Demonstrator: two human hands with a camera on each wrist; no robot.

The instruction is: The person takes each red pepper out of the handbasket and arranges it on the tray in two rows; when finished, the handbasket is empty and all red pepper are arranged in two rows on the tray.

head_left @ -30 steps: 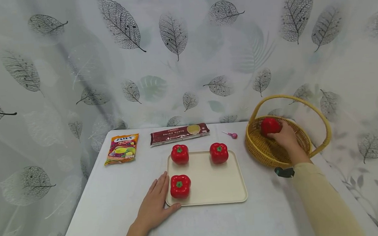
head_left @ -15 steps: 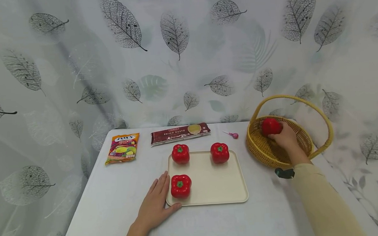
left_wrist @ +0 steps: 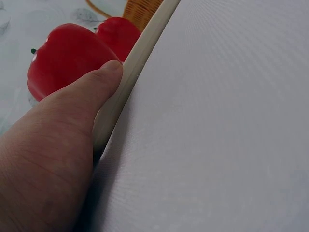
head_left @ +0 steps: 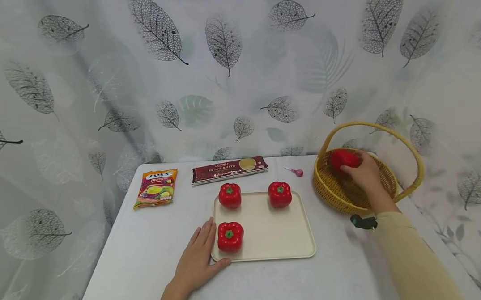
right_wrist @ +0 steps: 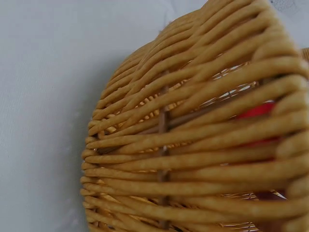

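My right hand [head_left: 364,169] reaches into the yellow wicker basket [head_left: 333,198] and holds a red bell pepper [head_left: 343,159] there, thumb on its near side. In the right wrist view the basket's woven wall [right_wrist: 203,164] hides the hand, and bits of red show through the gaps. My left hand [head_left: 197,258] lies with straight fingers along the left edge of the cream tray [head_left: 276,235], its thumb at the front rim. On that tray stand three red bell peppers: one front left [head_left: 230,237], one back left [head_left: 229,195], one back right [head_left: 279,194].
Behind the tray lies a brown PRIMO GUSTO packet [head_left: 229,170], with a pink lollipop [head_left: 299,172] to its right. A Fox's fruit candy bag [head_left: 156,188] is at the table's back left. The basket's tall handle [head_left: 368,123] arches above the right hand.
The red bell pepper in the right hand has tilted inside the basket, and the hand has turned slightly with it. The left hand and the tray have stayed put.
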